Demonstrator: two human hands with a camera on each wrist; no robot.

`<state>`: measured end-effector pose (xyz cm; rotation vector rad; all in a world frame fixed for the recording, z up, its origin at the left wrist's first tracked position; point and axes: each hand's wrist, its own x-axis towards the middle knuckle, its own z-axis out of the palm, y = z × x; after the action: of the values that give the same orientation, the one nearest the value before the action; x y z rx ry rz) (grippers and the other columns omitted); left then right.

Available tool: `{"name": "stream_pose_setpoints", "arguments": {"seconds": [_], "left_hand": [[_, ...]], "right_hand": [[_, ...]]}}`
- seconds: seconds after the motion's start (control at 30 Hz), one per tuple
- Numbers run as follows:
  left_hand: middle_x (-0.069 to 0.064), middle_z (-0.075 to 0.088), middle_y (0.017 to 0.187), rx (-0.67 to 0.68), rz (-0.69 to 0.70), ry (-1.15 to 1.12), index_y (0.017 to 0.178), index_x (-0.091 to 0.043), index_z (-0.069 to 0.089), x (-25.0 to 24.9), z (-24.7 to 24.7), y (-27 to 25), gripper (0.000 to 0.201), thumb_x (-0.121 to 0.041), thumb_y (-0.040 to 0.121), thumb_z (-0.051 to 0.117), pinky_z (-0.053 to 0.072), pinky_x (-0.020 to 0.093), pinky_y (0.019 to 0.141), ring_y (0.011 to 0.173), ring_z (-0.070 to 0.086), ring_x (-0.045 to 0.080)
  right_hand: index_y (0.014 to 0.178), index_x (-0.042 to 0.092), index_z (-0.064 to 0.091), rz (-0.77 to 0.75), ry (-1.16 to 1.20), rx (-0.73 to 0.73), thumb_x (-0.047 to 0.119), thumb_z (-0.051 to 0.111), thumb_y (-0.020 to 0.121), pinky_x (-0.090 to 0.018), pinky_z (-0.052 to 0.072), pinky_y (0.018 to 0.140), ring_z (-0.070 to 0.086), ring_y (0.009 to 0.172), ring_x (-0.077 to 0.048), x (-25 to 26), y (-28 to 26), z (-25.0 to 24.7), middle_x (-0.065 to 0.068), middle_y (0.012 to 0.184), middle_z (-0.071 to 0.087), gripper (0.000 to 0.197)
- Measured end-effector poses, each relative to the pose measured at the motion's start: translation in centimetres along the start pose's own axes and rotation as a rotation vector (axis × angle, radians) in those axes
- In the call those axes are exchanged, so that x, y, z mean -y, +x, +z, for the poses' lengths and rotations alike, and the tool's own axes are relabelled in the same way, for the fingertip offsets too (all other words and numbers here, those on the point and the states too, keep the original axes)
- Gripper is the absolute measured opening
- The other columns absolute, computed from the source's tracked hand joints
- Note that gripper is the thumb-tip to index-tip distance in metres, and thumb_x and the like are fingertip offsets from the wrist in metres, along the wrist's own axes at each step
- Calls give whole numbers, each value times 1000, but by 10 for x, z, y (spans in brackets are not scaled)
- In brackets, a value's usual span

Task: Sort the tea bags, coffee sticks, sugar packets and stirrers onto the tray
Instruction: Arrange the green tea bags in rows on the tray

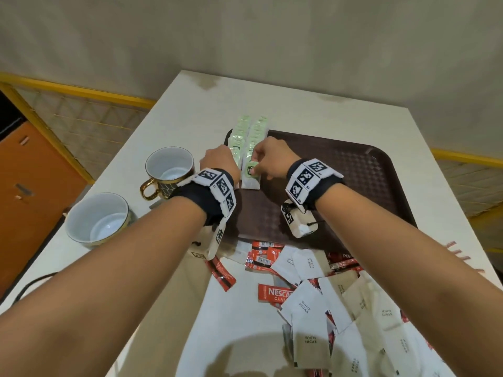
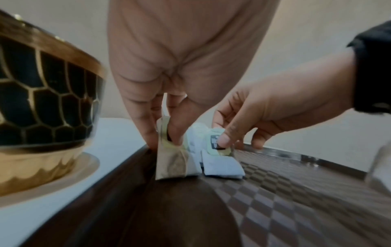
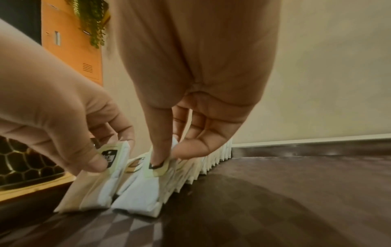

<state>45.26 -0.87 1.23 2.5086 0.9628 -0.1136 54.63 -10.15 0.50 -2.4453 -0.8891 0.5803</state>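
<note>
Two rows of green-tagged tea bags point(image 1: 257, 131) lie overlapped along the left side of the brown tray point(image 1: 353, 180). My left hand point(image 1: 231, 170) pinches the nearest tea bag of the left row point(image 2: 175, 165) between thumb and finger. My right hand point(image 1: 254, 170) pinches the nearest tea bag of the right row point(image 1: 250, 182) at its tag. In the right wrist view the right hand point(image 3: 167, 158) holds that right tea bag point(image 3: 139, 195), and the left hand point(image 3: 99, 163) grips its tea bag point(image 3: 91, 192) beside it. Both bags rest on the tray.
A loose pile of white and brown sugar packets point(image 1: 307, 306) and red coffee sticks point(image 1: 275, 292) lies on the table in front of the tray. A black-and-gold mug point(image 1: 168, 170) and a white cup point(image 1: 98, 219) stand left of the tray. Thin pinkish sticks point(image 1: 460, 254) lie at the right table edge.
</note>
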Motion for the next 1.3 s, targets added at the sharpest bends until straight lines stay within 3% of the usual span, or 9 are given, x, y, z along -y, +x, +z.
{"name": "stream_pose_setpoints", "arguments": {"seconds": [0.13, 0.3, 0.43, 0.6, 0.87, 1.0, 1.13, 1.3], "left_hand": [[20, 59, 121, -37, 54, 65, 116, -2, 60, -6, 0, 7, 25, -4, 92, 52, 44, 35, 82, 111, 58, 38], [21, 42, 130, -81, 142, 149, 131, -1, 43, -5, 9, -1, 39, -3, 93, 52, 43, 42, 91, 120, 45, 41], [20, 47, 129, -13, 163, 235, 128, -1, 46, 1, 12, -6, 35, -12, 95, 53, 43, 41, 93, 120, 48, 40], [21, 54, 123, 2, 170, 255, 121, 1, 52, -1, 9, -6, 28, -8, 95, 50, 40, 35, 78, 114, 55, 38], [20, 57, 118, 19, 188, 280, 117, 1, 54, -2, 8, -1, 24, -6, 95, 49, 39, 33, 74, 109, 58, 36], [21, 57, 117, 25, 186, 237, 116, 1, 53, 0, 7, 2, 24, -7, 93, 54, 39, 34, 74, 109, 58, 38], [21, 56, 119, 26, 199, 198, 118, 1, 53, 4, 6, 4, 26, -11, 94, 54, 38, 34, 75, 110, 57, 39], [21, 56, 121, 36, 204, 182, 117, 1, 54, 4, 6, 5, 26, -9, 93, 55, 38, 34, 76, 111, 57, 38]], "right_hand": [[83, 6, 58, -3, -25, -25, 6, 80, 75, -34, 58, 60, 63, 65, -25, -1, 4, 0, -11, 84, 63, 23], [91, 11, 59, -63, -105, -79, 17, 85, 67, -29, 44, 64, 58, 77, -21, -9, -5, -2, -6, 89, 61, 37], [99, 7, 59, -82, -222, -17, 17, 86, 65, -32, 48, 68, 58, 87, -26, -5, -14, 6, -9, 97, 61, 44], [96, 7, 58, -9, -200, -21, 10, 83, 65, -35, 52, 74, 59, 89, -28, 0, -11, 11, -12, 103, 60, 40], [95, 8, 54, 57, -204, -16, 8, 83, 64, -32, 45, 66, 56, 88, -30, 6, -7, 12, -15, 106, 56, 42], [94, 8, 52, 55, -171, -16, 12, 85, 62, -28, 39, 56, 55, 84, -27, 6, -7, 8, -14, 103, 57, 45], [96, 10, 49, 54, -247, 46, 18, 87, 66, -31, 42, 64, 54, 86, -26, 8, -7, 12, -12, 104, 53, 49], [101, 6, 54, 76, -284, 38, 15, 81, 73, -29, 44, 68, 55, 84, -24, 9, -2, 19, -11, 105, 55, 40]]}}
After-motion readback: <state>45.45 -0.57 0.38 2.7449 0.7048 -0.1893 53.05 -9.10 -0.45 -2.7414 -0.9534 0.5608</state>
